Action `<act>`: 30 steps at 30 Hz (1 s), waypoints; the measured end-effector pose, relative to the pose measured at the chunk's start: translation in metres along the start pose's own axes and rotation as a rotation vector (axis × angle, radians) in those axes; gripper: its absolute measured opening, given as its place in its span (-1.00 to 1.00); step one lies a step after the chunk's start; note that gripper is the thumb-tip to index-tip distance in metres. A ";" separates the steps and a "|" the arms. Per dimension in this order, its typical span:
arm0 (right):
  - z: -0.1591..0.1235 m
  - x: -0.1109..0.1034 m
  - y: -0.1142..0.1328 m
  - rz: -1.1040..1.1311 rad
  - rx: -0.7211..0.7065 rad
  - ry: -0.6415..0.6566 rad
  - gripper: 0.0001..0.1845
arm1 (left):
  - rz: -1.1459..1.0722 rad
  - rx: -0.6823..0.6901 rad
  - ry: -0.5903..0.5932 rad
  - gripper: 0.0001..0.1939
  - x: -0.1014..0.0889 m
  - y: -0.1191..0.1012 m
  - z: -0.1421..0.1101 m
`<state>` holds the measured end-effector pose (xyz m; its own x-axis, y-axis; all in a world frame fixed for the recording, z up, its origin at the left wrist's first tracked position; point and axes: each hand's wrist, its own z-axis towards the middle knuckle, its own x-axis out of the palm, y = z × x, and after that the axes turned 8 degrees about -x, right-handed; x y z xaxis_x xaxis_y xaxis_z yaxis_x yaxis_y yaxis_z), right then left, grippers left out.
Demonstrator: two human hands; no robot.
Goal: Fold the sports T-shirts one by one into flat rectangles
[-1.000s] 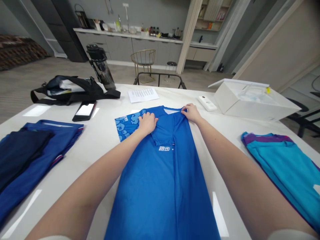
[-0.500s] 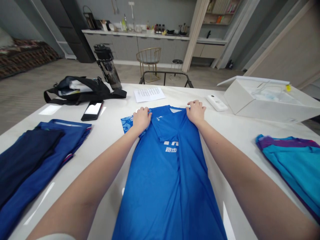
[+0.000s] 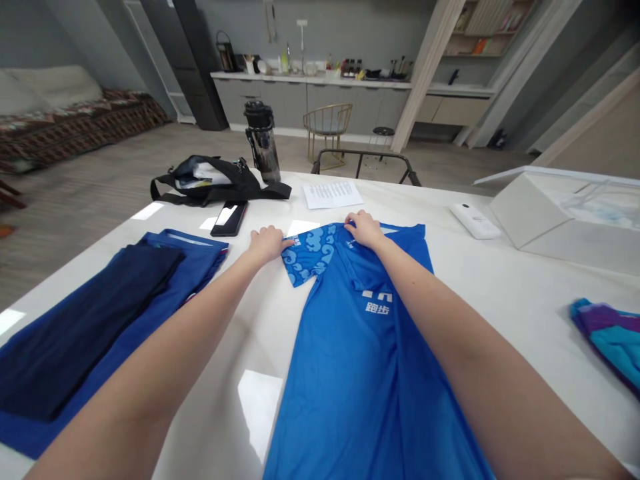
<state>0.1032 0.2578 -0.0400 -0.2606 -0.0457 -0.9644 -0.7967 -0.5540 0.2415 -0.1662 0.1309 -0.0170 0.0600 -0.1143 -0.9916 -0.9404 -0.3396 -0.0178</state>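
The blue shirt [image 3: 360, 360] lies flat on the worktop [image 3: 505, 293]. Its patterned sleeve [image 3: 311, 255], tucked under half a second ago, is now drawn out to the shirt's left. The sleeve's edge is pinched by the left hand [image 3: 267, 243]; the collar is pressed by the right hand [image 3: 364, 229], fingers bent. A phone [image 3: 229, 219] lies beyond the sleeve, and folded dark clothes [image 3: 100, 313] lie well to the shirt's left.

Phone [image 3: 229, 219], bag [image 3: 215, 180] crowd table [image 3: 500, 293] beyond left hand [image 3: 267, 243].
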 end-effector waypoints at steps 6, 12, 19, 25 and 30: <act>0.002 -0.006 -0.003 0.076 -0.077 -0.048 -0.80 | -0.732 0.220 0.142 -0.58 -0.046 -0.008 -0.020; -0.023 -0.043 -0.046 0.348 -0.092 -0.214 -0.80 | -1.297 0.383 0.338 -0.63 -0.109 -0.114 -0.059; -0.120 -0.083 -0.120 0.455 0.211 -0.129 -0.69 | -1.004 0.433 0.391 -0.65 -0.074 -0.234 -0.061; -0.177 -0.070 -0.107 0.350 0.239 -0.005 -0.43 | -0.174 0.392 -0.008 -0.65 -0.008 -0.225 -0.011; -0.186 -0.058 -0.090 0.108 0.273 0.022 -0.59 | -0.029 0.420 -0.085 -0.59 0.008 -0.213 0.004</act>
<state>0.2911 0.1556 -0.0260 -0.3427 -0.1120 -0.9328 -0.8828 -0.3013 0.3605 0.0329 0.2057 -0.0213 0.0770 -0.0266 -0.9967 -0.9944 0.0703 -0.0787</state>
